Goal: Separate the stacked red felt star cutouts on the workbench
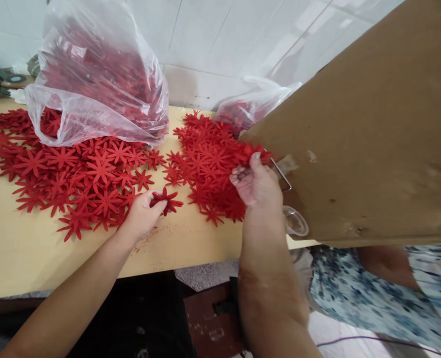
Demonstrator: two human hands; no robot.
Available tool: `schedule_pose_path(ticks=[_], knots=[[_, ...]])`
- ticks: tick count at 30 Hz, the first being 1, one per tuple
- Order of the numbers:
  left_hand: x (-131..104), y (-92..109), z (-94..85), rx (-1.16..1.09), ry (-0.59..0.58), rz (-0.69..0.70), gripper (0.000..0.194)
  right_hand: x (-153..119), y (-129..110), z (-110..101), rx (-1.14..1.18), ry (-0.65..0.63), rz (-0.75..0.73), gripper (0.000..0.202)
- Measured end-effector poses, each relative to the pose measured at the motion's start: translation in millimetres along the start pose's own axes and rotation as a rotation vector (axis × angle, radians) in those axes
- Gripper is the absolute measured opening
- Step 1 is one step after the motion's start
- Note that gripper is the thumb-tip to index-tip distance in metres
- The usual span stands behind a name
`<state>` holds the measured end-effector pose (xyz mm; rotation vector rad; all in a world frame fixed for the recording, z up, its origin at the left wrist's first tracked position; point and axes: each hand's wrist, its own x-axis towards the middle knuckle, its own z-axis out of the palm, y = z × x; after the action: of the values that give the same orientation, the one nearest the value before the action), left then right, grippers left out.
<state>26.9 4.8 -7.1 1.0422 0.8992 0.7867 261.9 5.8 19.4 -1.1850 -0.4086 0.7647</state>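
Between the thumb and fingers of my left hand (147, 211) is a red star-shaped flower piece (169, 201), held just above the table, perhaps with more than one layer. Further right, my right hand (259, 181) is palm up with its thumb pressed against red flower pieces (252, 150); how many it grips is unclear. A bent metal wire (282, 175) passes just beside that hand. A big pile of red flower pieces (101, 171) lies to the left, and a second pile (209, 159) spreads partly behind my right hand.
A clear plastic bag (145, 104) full of red pieces stands on the left pile; a smaller bag (257, 97) lies at the back. A large cardboard sheet (369, 139) blocks the right side. Near its lower corner is a clear plastic lid or cup (295, 221). Someone in patterned clothing (354, 293) sits beyond.
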Motion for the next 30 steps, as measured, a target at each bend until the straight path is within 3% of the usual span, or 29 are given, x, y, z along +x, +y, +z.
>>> schedule_pose_path(ticks=[4,9,11,14,23,30], knots=[[-1,0,-0.4,0.023,0.004,0.024,0.006,7,0,-1,-0.071,0.088,0.003,0.027],[-2,1,0.5,0.047,0.001,0.015,0.006,9,-3,-2,-0.057,0.072,0.112,0.047],[-2,1,1.4,0.048,0.002,0.007,0.006,8,-5,-2,-0.027,0.050,0.105,0.042],[-2,2,2.4,0.051,0.010,0.002,0.006,8,-5,-3,0.002,0.009,0.066,0.017],[-2,1,2.5,0.056,0.010,0.020,0.006,13,-4,-2,-0.050,0.032,0.071,0.019],[-3,1,2.8,0.053,0.001,0.027,0.006,16,0,0,-0.204,0.031,-0.023,0.029]])
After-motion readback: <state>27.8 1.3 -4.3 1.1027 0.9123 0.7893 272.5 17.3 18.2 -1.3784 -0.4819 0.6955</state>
